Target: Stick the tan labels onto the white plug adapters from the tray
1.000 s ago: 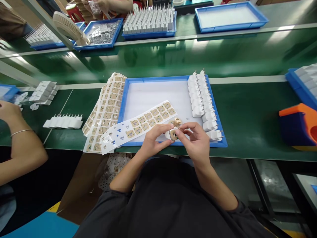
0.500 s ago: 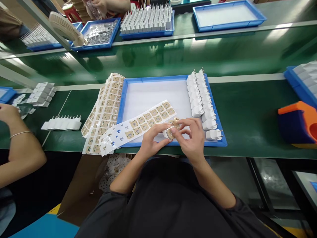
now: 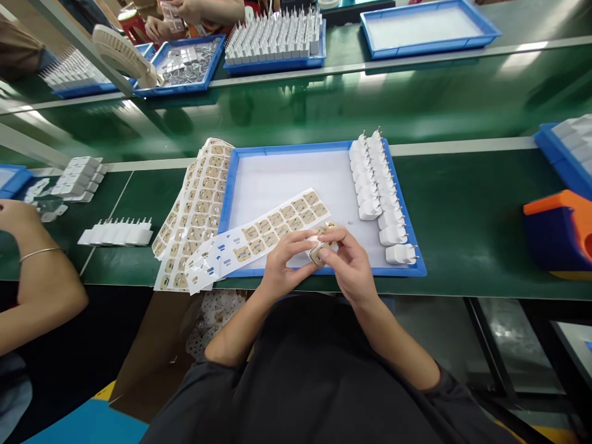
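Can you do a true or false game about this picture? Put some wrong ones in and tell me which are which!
1. The left hand and right hand are both touching one white plug adapter. True.
2. A sheet of tan stickers lies partly over the blue tray. True.
3. Blue cups line the tray's right side. False: the other white plug adapters line it.
4. A pink bin stands right of the tray. False: the bin there is mostly orange and dark blue.
5. The co-worker's arm at the left has a bracelet on it. True.
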A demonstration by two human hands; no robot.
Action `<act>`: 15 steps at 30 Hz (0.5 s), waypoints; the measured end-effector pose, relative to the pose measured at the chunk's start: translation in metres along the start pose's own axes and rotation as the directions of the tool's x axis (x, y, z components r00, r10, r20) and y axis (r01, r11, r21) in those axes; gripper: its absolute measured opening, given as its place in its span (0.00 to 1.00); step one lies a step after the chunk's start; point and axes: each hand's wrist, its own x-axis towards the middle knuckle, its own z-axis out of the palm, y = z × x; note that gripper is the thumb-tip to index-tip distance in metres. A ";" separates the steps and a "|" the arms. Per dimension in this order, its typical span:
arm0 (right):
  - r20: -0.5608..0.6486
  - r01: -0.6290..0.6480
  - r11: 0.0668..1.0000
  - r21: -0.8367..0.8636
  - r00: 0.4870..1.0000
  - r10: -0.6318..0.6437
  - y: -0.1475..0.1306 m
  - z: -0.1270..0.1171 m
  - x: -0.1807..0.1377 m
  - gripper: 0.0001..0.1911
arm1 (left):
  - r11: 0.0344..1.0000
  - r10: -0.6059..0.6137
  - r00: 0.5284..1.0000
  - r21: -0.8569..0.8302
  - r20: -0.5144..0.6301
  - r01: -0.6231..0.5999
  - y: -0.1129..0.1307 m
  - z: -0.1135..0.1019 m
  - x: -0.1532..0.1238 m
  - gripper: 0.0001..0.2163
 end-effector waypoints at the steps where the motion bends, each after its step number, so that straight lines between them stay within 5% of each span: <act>1: -0.015 0.008 1.000 -0.002 1.000 -0.008 -0.001 0.003 0.000 0.07 | 0.999 0.038 0.999 0.024 -0.009 -0.038 0.001 0.000 0.001 0.20; 15: -0.060 -0.068 0.987 0.147 0.995 0.078 0.003 0.009 0.000 0.06 | 0.976 0.174 0.985 0.136 -0.007 -0.171 0.003 0.001 0.007 0.21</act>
